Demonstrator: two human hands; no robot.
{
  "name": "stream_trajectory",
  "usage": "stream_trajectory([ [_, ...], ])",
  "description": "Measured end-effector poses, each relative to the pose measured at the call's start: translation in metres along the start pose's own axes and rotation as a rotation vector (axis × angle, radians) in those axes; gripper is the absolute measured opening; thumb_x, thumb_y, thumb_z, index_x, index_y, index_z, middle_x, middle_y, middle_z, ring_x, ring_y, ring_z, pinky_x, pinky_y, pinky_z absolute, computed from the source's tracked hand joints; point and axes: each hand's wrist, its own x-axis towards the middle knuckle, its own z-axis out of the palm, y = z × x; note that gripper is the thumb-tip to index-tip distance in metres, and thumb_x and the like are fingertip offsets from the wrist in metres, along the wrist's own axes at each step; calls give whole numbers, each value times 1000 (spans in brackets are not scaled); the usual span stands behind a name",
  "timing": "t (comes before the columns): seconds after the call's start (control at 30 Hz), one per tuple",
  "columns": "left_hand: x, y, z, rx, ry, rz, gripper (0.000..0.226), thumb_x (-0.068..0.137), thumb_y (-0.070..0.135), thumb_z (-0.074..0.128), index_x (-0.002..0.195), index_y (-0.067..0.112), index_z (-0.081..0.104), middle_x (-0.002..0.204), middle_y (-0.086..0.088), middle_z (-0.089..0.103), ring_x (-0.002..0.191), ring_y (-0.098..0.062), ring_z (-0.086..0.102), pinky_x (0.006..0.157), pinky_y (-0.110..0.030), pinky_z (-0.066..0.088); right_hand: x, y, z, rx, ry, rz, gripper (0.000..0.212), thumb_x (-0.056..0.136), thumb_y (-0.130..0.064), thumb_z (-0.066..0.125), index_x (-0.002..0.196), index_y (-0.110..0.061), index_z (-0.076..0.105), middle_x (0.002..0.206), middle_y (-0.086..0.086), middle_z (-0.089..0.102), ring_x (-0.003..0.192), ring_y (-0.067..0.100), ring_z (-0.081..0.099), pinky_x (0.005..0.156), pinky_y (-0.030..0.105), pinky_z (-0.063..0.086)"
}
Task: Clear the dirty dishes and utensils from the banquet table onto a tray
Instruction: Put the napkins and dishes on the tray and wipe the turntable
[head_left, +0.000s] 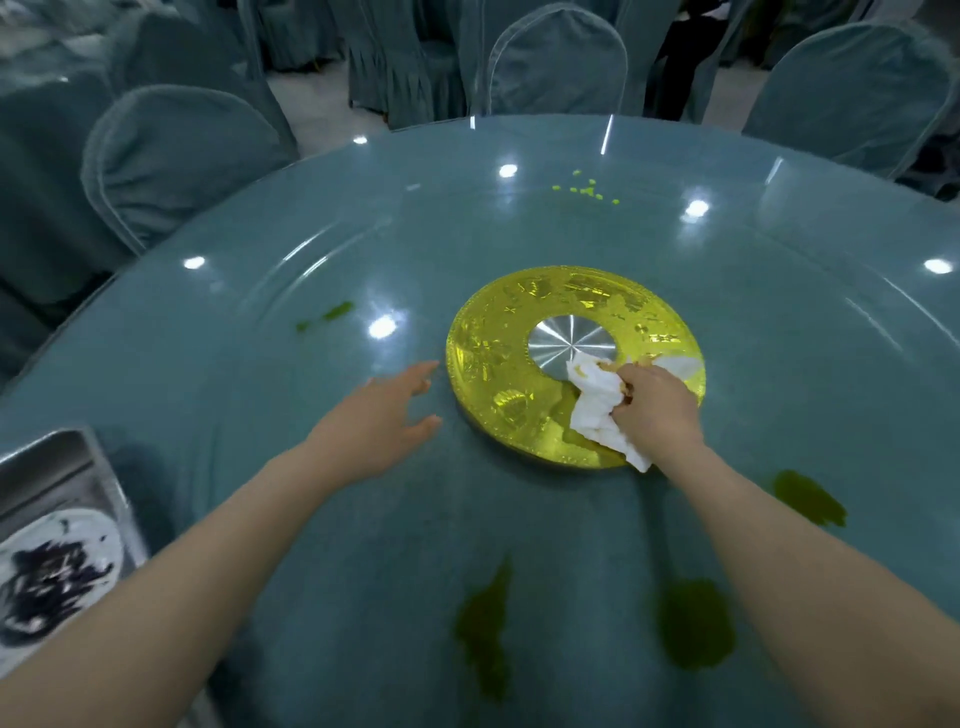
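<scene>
A round disc (519, 338) lies on the table (779, 364) near its middle. The right hand (657, 402) grips a napkin (597, 405) on the disc's near edge. The left hand (387, 415) hovers just left of the disc. A tray (67, 462) sits at the near left with a plate (57, 571) in it. Spills (696, 621) lie on the table nearer than the disc, crumbs (584, 189) beyond it. Chairs (171, 161) stand behind the table
</scene>
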Motion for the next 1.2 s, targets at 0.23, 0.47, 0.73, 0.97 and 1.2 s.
stream_trajectory([
  [0.23,-102,-13,-38,78,40,-6,58,94,34,52,147,30,27,147,11,41,119,-15,49,113,-27,16,-46,-44,-12,158,-17,-26,24,71,-6,60,85,-25,66,69,-3,55,68,25,52,50,26,27],
  [0.47,-205,-71,-64,51,105,-165,56,94,34,54,146,30,32,148,11,40,130,-13,43,105,-23,27,-115,-173,3,286,-135,-282,14,69,-6,63,74,-19,62,72,-2,54,71,23,49,55,28,28],
  [0.73,-318,-146,-71,-61,245,-360,51,92,35,55,140,38,38,140,18,48,121,-8,52,91,-21,39,-195,-322,23,444,-169,-635,14,68,0,62,79,-10,64,80,-3,54,76,17,46,62,25,27],
  [0.97,-383,-186,-60,-302,335,-472,48,92,37,54,137,39,37,130,21,52,112,-5,52,87,-23,36,-276,-425,55,591,-555,-820,44,81,-13,54,124,-24,49,118,-6,52,105,12,45,90,20,35],
  [1.2,-423,-215,-47,-569,366,-660,53,92,34,56,139,43,32,134,15,49,125,-12,46,86,-22,41,-314,-446,103,1,-710,-887,62,86,-15,51,141,-36,28,144,4,33,124,30,36,101,47,36],
])
